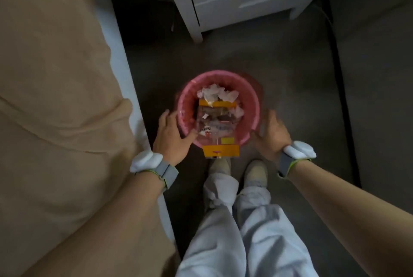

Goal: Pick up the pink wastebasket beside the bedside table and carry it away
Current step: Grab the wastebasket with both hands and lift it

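Note:
The pink wastebasket (249,100) is on the dark floor straight below me, a little in front of the white bedside table (234,1). It is full of crumpled white paper and a clear wrapper with yellow ends (221,150) that hangs over the near rim. My left hand (172,137) grips the basket's left side, fingers around the outer wall and thumb over the rim. My right hand (273,134) is blurred, fingers spread, right beside the basket's right wall. I cannot tell whether it touches the wall or whether the basket is off the floor.
A bed with a tan cover (55,102) and a white frame edge runs along the left, close to my left arm. My feet in light shoes (256,173) stand just behind the basket. A dark cable lies on the floor left of the bedside table.

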{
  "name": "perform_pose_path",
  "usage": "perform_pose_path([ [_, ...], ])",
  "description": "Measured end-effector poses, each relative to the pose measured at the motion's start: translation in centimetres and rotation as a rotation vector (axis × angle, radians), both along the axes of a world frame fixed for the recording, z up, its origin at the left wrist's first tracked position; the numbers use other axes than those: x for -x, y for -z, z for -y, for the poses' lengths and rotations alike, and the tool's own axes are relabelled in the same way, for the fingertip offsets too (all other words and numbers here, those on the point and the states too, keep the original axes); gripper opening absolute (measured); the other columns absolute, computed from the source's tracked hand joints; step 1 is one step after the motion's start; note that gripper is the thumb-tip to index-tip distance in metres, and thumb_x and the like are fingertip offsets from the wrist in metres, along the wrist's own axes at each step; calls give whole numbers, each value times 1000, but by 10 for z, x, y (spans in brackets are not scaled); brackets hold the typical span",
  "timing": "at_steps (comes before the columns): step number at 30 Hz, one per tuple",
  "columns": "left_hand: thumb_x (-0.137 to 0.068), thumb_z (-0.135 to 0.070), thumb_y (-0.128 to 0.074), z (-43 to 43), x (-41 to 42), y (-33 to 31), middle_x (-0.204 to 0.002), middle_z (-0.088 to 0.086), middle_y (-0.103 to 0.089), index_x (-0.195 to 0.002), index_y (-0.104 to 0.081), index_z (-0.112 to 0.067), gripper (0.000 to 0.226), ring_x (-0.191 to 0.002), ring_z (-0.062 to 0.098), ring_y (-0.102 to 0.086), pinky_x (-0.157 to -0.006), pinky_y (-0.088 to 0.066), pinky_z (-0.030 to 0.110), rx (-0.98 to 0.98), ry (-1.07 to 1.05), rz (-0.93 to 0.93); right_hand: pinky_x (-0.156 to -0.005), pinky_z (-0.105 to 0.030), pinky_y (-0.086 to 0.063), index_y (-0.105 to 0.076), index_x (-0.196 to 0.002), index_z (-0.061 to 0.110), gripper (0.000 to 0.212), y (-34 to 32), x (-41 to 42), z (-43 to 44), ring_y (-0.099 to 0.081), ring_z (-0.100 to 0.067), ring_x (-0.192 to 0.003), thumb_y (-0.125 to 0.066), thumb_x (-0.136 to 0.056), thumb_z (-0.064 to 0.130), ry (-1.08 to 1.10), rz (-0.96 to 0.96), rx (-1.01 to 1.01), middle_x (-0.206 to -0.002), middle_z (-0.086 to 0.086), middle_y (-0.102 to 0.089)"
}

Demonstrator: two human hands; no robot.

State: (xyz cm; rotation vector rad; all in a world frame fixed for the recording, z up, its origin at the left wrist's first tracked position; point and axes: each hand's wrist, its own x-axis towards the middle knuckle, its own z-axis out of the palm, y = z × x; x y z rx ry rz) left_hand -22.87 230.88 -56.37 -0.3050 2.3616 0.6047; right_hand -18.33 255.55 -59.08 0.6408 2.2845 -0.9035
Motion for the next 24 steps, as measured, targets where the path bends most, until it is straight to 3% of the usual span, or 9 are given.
perform_pose_path([
  [3, -85, -41, -66, -2, 4, 35, -162, 8, -14, -153, -15, -21, 87, -145, 30, -27, -108, -30, 40, 4, -54, 27, -87, -43, -44, -31, -143, 1, 72, 38, 0, -1, -52, -46, -116, -69, -85, 22, 30, 26, -73, -137, -27, -46],
  [6, -81, -50, -66, -6, 10, 63, -160, 11, -22, -155, -4, -20, 101, -142, 34, -32, -111, -31, 48, -12, -168, 131, -92, -41, -42, -35, -140, -1, 65, 67, -2, 2, -52, -44, -118, -66, -88, 23, 0, 46, -68, -135, -27, -50],
  [9, -68, -64, -67, -7, 18, 82, -148, 11, -43, -152, -18, -24, 105, -132, 34, -47, -107, -39, 52, -27, -274, 207, -89, -38, -45, -42, -135, 2, 51, 80, -2, 3, -58, -40, -113, -61, -90, 18, 26, 159, -24, -126, -24, -59],
  [12, -76, -50, -65, -12, 22, 84, -141, 9, -49, -149, -29, -16, 88, -130, 32, -48, -108, -39, 49, -55, -429, 302, -86, -37, -46, -45, -128, 2, 44, 80, -4, -1, -61, -39, -110, -61, -88, 13, 124, 207, -77, -120, -22, -62],
  [15, -83, -47, -58, -28, 20, 66, -120, 6, -62, -124, -56, -19, 49, -112, 29, -59, -101, -46, 47, -103, -342, 312, -78, -36, -44, -48, -115, 7, 39, 58, -13, -22, -64, -41, -105, -66, -83, 18, 216, 160, -116, -114, -20, -65],
  [20, -74, -64, -43, -70, 29, 26, -114, 11, -64, -116, -60, -18, 65, -107, 33, -60, -100, -47, 50, -142, -258, 309, -72, -36, -47, -49, -113, 10, 38, 8, -40, -65, -65, -42, -97, -66, -81, 21, 354, 152, -86, -106, -19, -68],
  [24, -77, -66, -41, -107, 33, -7, -105, 8, -68, -96, -66, -20, 56, -104, 30, -62, -98, -48, 49, -163, -90, 321, -68, -36, -45, -47, -108, 9, 33, -37, -67, -93, -65, -43, -88, -61, -83, 24, 523, 142, -63, -98, -19, -68],
])
